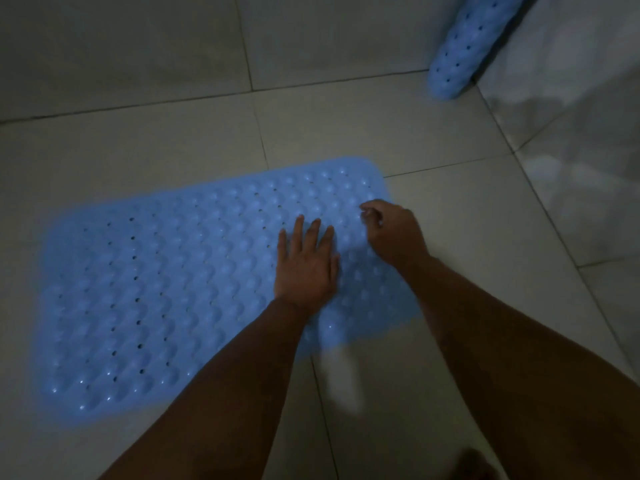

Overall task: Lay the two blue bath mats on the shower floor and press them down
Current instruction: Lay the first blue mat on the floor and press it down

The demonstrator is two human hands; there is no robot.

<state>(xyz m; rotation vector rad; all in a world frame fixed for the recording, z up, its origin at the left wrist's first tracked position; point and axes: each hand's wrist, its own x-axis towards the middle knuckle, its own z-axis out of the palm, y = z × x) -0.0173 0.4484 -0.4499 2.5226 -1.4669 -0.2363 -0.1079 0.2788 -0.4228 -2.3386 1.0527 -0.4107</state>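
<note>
1 blue bath mat (173,289) lies flat and unrolled on the tiled shower floor (450,220), its bubbled top dotted with rows of small drain holes, and both bare arms reach down over its right end. The left hand (306,265) is spread flat, palm down on the mat, fingers (296,233) fanned out and pointing away from the person, its grip released with nothing held. The right hand (393,233) sits just beside it near the mat's far right corner, fingers curled under toward the mat; whether that grip pinches the mat's edge or only presses on it cannot be told in this dim light. The second blue mat (460,46) stands rolled up in the far right corner, leaning against the wall (571,81), its lower end resting on the floor, well apart from both hands. Grout lines cross the pale tiles around the flat mat.
</note>
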